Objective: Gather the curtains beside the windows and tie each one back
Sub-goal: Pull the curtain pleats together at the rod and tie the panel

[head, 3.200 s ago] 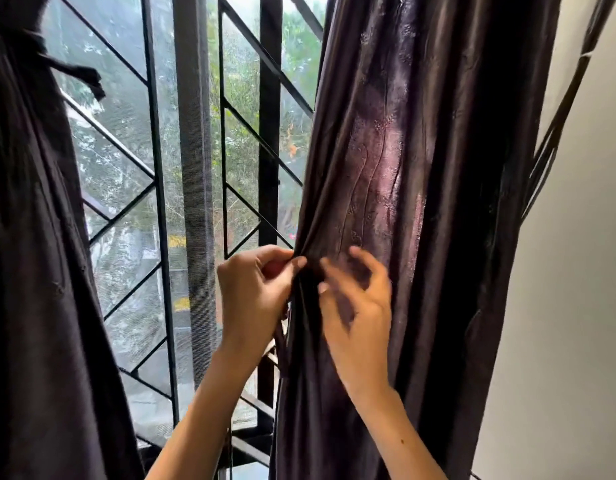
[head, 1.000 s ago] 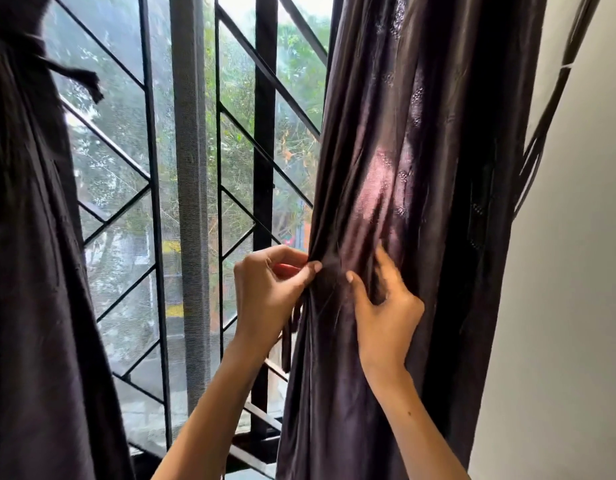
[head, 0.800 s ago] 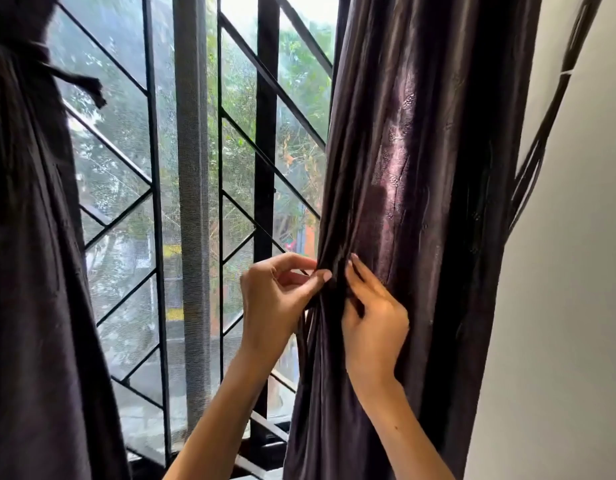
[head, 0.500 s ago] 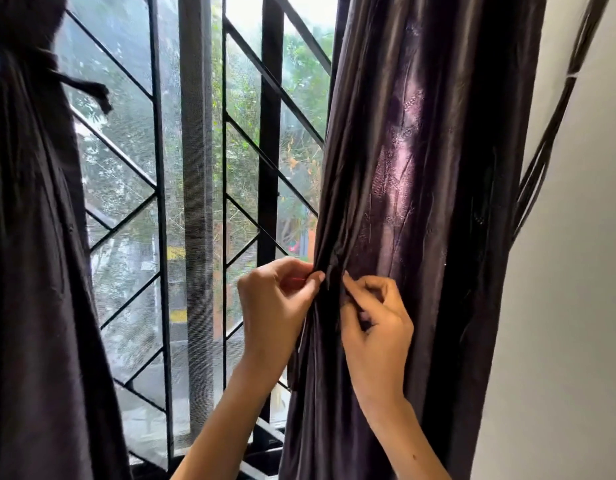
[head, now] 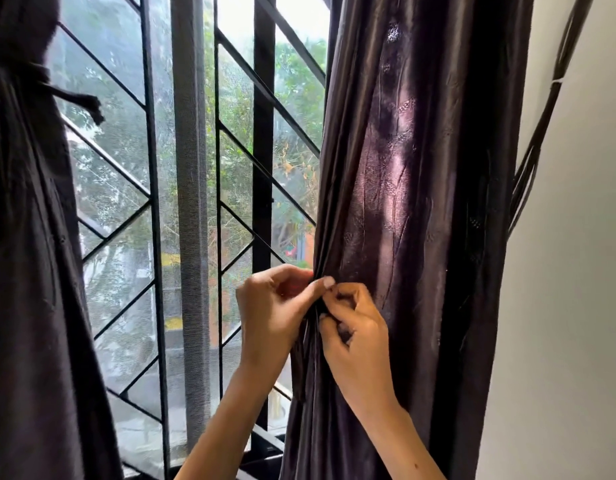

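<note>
A dark purple shiny curtain [head: 420,174] hangs on the right side of the window, bunched into narrow folds along its left edge. My left hand [head: 271,317] pinches those gathered folds between thumb and fingers at about waist height of the curtain. Right beside it, my right hand [head: 355,334] has its fingers curled on the same pleats, thumb touching the fabric. A second dark curtain [head: 25,271] fills the left side; a tie with a loose knotted end [head: 88,105] circles it near the top.
A window with a black diagonal metal grille [head: 150,202] and mesh screen lies between the two curtains, trees outside. A bare white wall [head: 569,271] stands to the right. Thin dark cords [head: 535,150] hang along the wall beside the right curtain.
My right hand has drawn in from the flat of the curtain to meet my left hand, curling its fingers on the pleats. The curtain's left edge is bunched tighter.
</note>
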